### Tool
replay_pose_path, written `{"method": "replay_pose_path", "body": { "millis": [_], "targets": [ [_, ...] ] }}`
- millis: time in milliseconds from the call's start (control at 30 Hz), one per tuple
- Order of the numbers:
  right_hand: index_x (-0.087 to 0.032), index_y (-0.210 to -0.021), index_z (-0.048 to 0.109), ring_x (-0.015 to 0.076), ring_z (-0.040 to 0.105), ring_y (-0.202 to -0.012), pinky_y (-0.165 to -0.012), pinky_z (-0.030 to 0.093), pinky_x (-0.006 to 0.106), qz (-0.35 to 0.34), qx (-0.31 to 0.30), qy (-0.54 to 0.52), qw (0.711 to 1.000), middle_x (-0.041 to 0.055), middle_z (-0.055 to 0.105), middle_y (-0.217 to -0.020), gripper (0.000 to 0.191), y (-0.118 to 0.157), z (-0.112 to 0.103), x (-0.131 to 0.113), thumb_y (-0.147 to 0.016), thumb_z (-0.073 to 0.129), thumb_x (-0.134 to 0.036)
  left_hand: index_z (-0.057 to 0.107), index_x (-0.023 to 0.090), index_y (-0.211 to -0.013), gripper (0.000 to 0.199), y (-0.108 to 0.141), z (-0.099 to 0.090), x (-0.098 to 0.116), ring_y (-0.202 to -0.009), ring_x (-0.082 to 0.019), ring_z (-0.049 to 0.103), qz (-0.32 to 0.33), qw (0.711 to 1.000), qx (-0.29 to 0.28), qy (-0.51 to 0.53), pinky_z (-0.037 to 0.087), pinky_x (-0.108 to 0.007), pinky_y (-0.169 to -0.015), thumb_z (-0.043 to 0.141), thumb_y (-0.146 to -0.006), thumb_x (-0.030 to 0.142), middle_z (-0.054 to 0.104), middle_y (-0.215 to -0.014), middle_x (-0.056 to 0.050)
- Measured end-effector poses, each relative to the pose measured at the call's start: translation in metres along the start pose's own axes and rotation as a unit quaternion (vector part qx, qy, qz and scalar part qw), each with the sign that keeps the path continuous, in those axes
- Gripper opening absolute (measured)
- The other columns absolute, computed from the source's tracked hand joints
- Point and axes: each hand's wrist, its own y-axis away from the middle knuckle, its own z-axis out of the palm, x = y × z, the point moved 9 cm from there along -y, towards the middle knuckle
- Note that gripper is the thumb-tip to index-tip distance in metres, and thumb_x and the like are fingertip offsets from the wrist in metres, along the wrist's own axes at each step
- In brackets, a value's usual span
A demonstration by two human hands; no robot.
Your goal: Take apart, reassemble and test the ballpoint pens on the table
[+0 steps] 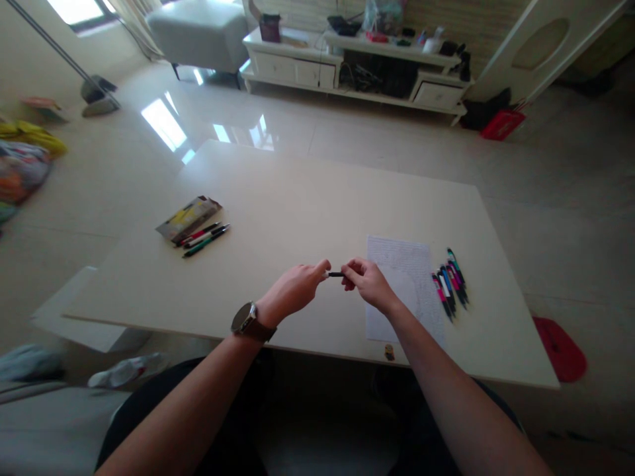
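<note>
A small black and white pen [336,274] is held level above the table between both hands. My left hand [299,285], with a watch on its wrist, has its fingers closed on the white end. The fingers of my right hand [364,281] pinch the black end. Beneath and beside my right hand lies a sheet of lined paper [421,284]. Several pens [449,281] lie side by side to the right of the paper. At the left of the table, more pens [206,241] rest next to a grey and yellow packet [188,219].
The white table [307,198] spans the middle, its near edge close to my legs. A small brown object [389,352] sits at that edge. Beyond are a grey ottoman [201,33] and a white cabinet [297,69]. A red stool [560,350] shows at the right.
</note>
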Motion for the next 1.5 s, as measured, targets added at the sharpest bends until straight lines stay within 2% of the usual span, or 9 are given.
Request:
{"method": "replay_pose_path", "body": {
  "millis": [267,433,600,733,833,967,1133,1333,1500],
  "targets": [
    [-0.020,-0.090,0.068,0.0141,0.063,-0.078,-0.076,0.048,0.029,-0.011,0.059,-0.161,0.985,0.0014,0.069,-0.085,0.033,0.004,-0.006,-0.008,-0.064,0.084,-0.030,0.046,0.019,-0.121,0.023,0.001,0.001,-0.002,-0.078,-0.021,0.069,-0.013,0.999,0.010,0.036,0.046,-0.029,-0.066,0.034,-0.104,0.030,0.072,-0.087,-0.008],
    [-0.020,-0.094,0.072,0.0155,0.066,-0.084,-0.082,0.051,0.030,0.019,0.013,-0.200,0.980,0.0046,0.073,-0.091,0.033,0.003,0.017,0.002,-0.072,0.081,-0.042,0.043,0.019,-0.123,0.024,0.000,0.003,-0.002,-0.076,-0.021,0.070,-0.019,0.999,0.012,0.050,0.046,-0.029,-0.065,0.033,-0.105,0.031,0.072,-0.085,-0.007],
    [-0.019,-0.087,0.064,0.0191,0.071,-0.089,-0.085,0.054,0.034,0.037,0.032,-0.227,0.973,0.0062,0.074,-0.094,0.042,0.001,0.016,0.008,-0.073,0.077,-0.057,0.043,0.018,-0.123,0.026,-0.002,0.003,-0.008,-0.074,-0.020,0.069,-0.044,0.998,0.015,0.037,0.045,-0.028,-0.063,0.034,-0.104,0.033,0.071,-0.085,-0.008],
    [-0.020,-0.086,0.058,0.0183,0.071,-0.084,-0.085,0.055,0.035,0.028,0.097,-0.245,0.964,0.0044,0.072,-0.090,0.047,0.000,0.000,0.010,-0.068,0.081,-0.057,0.047,0.018,-0.122,0.024,0.000,0.004,-0.026,-0.076,-0.021,0.067,-0.069,0.997,0.013,0.022,0.045,-0.029,-0.066,0.041,-0.101,0.028,0.071,-0.085,-0.008],
    [-0.020,-0.085,0.059,0.0171,0.069,-0.084,-0.087,0.055,0.035,0.022,0.137,-0.249,0.959,0.0032,0.070,-0.087,0.049,0.001,-0.010,0.013,-0.064,0.084,-0.056,0.057,0.017,-0.107,0.015,0.003,0.007,-0.046,-0.080,-0.021,0.065,-0.084,0.996,0.017,0.007,0.046,-0.030,-0.070,0.049,-0.096,0.021,0.069,-0.091,-0.010],
    [-0.019,-0.083,0.062,0.0173,0.067,-0.085,-0.089,0.055,0.037,0.032,0.138,-0.243,0.960,0.0036,0.069,-0.085,0.048,0.001,-0.012,0.018,-0.062,0.086,-0.055,0.065,0.016,-0.097,0.014,0.004,0.014,-0.069,-0.082,-0.018,0.063,-0.107,0.994,0.017,-0.011,0.047,-0.030,-0.073,0.052,-0.091,0.017,0.065,-0.103,-0.011],
    [-0.019,-0.084,0.061,0.0179,0.068,-0.083,-0.086,0.056,0.037,0.037,0.125,-0.221,0.967,0.0049,0.069,-0.089,0.048,0.001,-0.010,0.021,-0.064,0.084,-0.055,0.063,0.018,-0.110,0.023,0.006,0.023,-0.080,-0.089,-0.021,0.064,-0.131,0.990,-0.001,-0.043,0.048,-0.031,-0.076,0.051,-0.090,0.018,0.069,-0.104,-0.011],
    [-0.018,-0.083,0.061,0.0180,0.069,-0.080,-0.086,0.056,0.038,0.052,0.114,-0.216,0.968,0.0037,0.067,-0.086,0.048,0.000,-0.008,0.025,-0.062,0.085,-0.054,0.061,0.019,-0.118,0.032,-0.001,0.012,-0.063,-0.105,-0.026,0.060,-0.078,0.996,0.034,-0.032,0.049,-0.038,-0.089,0.060,-0.086,0.023,0.067,-0.110,-0.011],
    [-0.017,-0.083,0.064,0.0176,0.068,-0.080,-0.088,0.055,0.038,0.054,0.102,-0.213,0.970,0.0038,0.067,-0.085,0.049,0.001,-0.001,0.025,-0.061,0.085,-0.055,0.063,0.021,-0.115,0.032,-0.010,0.008,-0.023,-0.091,-0.018,0.063,0.017,0.988,0.040,0.149,0.050,-0.031,-0.083,0.066,-0.087,0.038,0.069,-0.102,-0.005]
  ]
}}
